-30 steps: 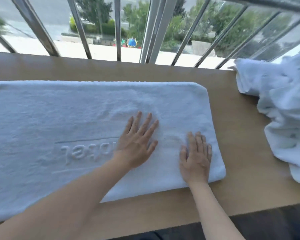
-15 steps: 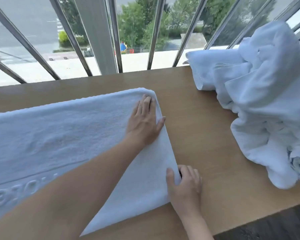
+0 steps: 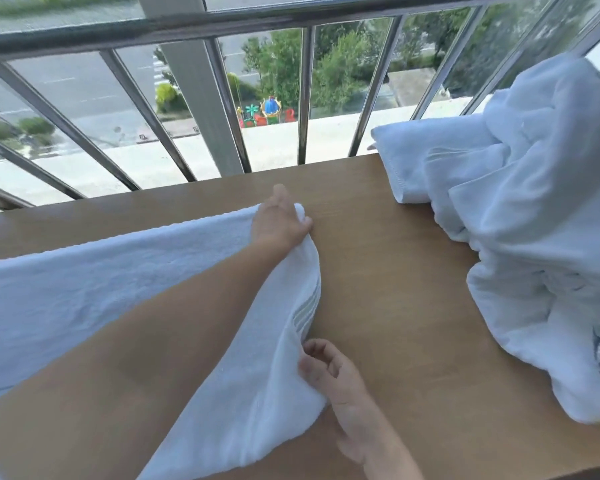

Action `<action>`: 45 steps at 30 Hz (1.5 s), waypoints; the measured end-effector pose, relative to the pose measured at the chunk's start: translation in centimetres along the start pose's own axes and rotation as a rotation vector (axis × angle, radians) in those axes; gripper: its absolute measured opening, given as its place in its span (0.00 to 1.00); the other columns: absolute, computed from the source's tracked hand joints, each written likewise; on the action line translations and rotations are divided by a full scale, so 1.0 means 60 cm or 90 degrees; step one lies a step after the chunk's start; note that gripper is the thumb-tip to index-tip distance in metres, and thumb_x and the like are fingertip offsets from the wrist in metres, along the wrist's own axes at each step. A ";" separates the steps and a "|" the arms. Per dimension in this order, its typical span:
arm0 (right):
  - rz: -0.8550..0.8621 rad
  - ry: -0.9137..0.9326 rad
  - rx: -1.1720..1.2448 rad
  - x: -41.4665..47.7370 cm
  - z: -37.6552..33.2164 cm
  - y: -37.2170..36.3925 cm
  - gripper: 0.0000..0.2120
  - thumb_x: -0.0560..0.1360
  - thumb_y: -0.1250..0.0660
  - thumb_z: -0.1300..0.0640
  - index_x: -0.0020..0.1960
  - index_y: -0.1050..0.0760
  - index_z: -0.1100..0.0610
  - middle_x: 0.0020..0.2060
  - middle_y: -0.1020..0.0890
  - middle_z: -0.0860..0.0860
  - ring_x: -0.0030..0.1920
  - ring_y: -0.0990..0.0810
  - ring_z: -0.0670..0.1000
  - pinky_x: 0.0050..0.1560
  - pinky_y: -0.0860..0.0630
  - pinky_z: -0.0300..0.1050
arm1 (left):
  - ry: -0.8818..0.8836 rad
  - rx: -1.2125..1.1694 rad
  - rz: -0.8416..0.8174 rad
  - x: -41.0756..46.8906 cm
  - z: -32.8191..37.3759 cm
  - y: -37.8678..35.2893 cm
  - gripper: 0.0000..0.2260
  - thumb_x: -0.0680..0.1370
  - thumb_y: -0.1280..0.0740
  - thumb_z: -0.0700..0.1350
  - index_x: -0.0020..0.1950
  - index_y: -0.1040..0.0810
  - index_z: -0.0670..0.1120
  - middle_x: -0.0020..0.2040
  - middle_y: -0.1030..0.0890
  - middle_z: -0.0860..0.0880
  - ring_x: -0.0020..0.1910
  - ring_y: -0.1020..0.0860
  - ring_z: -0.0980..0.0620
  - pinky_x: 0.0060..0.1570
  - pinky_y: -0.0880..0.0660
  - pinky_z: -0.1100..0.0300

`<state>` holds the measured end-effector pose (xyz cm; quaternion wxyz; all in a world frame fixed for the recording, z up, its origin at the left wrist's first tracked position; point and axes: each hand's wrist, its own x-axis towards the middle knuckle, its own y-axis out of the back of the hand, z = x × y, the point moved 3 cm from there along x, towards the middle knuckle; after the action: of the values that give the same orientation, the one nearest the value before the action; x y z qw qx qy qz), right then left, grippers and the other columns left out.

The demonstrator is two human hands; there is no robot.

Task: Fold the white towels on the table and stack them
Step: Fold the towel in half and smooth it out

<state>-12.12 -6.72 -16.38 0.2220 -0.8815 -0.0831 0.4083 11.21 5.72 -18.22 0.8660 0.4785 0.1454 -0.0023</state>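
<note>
Wooden table (image 3: pixel 378 271) against a railed window (image 3: pixel 201 98), street below. White towel (image 3: pixel 66 289) lies flat across the left of the table; unfolded towel heap (image 3: pixel 541 220) sits well apart at right. A second ago both palms lay spread flat, smoothing the towel; now the left hand (image 3: pixel 279 220) pinches its far right corner and the right hand (image 3: pixel 329 368) pinches the near right corner, short edge lifted off the wood. Judgement: smoothing finished, next fold starting, right end to carry leftward. No stack visible yet.
</note>
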 end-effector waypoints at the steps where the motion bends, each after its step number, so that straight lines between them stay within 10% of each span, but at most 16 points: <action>1: -0.018 -0.020 0.014 0.003 0.000 -0.005 0.24 0.71 0.23 0.55 0.60 0.26 0.67 0.54 0.17 0.64 0.51 0.18 0.59 0.50 0.21 0.51 | 0.004 -0.009 -0.003 0.003 -0.002 0.006 0.17 0.75 0.30 0.50 0.55 0.34 0.43 0.48 0.26 0.45 0.49 0.27 0.45 0.44 0.31 0.53; 5: -0.078 -0.059 0.004 0.014 -0.006 -0.040 0.21 0.70 0.23 0.55 0.55 0.24 0.67 0.56 0.20 0.69 0.56 0.22 0.64 0.65 0.29 0.65 | 0.007 -0.082 -0.005 -0.006 -0.020 0.029 0.14 0.76 0.30 0.48 0.54 0.31 0.44 0.47 0.27 0.49 0.47 0.29 0.50 0.42 0.35 0.59; 12: -0.209 -0.104 -0.121 0.038 -0.012 -0.111 0.06 0.74 0.26 0.56 0.42 0.20 0.57 0.41 0.18 0.52 0.40 0.19 0.49 0.42 0.23 0.39 | 0.108 -0.324 -0.005 -0.031 -0.109 0.089 0.08 0.75 0.28 0.50 0.43 0.22 0.47 0.36 0.23 0.56 0.34 0.26 0.57 0.30 0.32 0.70; 25: -0.351 -0.134 -0.311 0.053 0.080 -0.381 0.06 0.72 0.23 0.58 0.40 0.20 0.54 0.39 0.18 0.50 0.41 0.20 0.48 0.45 0.24 0.39 | 0.096 -0.549 0.096 -0.163 -0.350 0.350 0.29 0.76 0.35 0.60 0.55 0.26 0.32 0.43 0.25 0.44 0.42 0.26 0.47 0.44 0.28 0.48; 33: -0.442 -0.154 -0.485 0.077 0.185 -0.636 0.06 0.74 0.27 0.58 0.44 0.22 0.58 0.37 0.23 0.50 0.37 0.24 0.47 0.40 0.28 0.38 | 0.036 -0.491 0.086 -0.230 -0.607 0.536 0.11 0.83 0.37 0.47 0.47 0.22 0.41 0.37 0.23 0.50 0.35 0.26 0.54 0.41 0.30 0.56; 45: -0.351 -0.103 -0.635 0.160 0.366 -0.897 0.12 0.68 0.22 0.49 0.36 0.24 0.53 0.27 0.27 0.42 0.29 0.28 0.42 0.30 0.31 0.35 | 0.090 -0.509 0.134 -0.221 -0.915 0.631 0.12 0.83 0.36 0.48 0.46 0.20 0.41 0.37 0.26 0.48 0.35 0.29 0.54 0.36 0.33 0.58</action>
<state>-20.60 51.32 -10.69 -0.1296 -0.7912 -0.5094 0.3126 -9.80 69.99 -10.96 0.9669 0.1159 0.1444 0.1754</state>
